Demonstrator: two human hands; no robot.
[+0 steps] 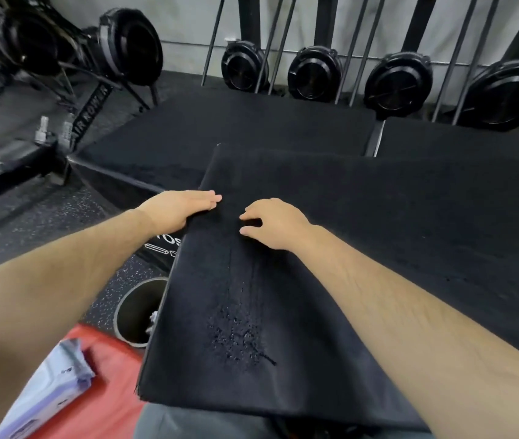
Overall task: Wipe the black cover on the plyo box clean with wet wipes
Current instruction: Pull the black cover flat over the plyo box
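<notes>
Looking down at one black cover (299,280) laid over the top of the plyo box (163,248), filling the middle and right of the view. Got one speckled, crumbly patch (239,339) on it near the front edge, plus a faint streak running up from there. Counting two hands, both arms bare. Left hand (182,210) lying on the cover's left edge, grip flat and open, fingers straight and together, pointing right. Right hand (272,223) just beside it, knuckles up, grip curled, fingertips touching the fabric; can't tell if pinching any of it. Loads of bare cover to the right and back. Off the left edge, lower down: one metal bin (125,312), one pack of wet wipes (46,397) on a red pad (106,346). Four round black housings (313,72) along the far wall.
</notes>
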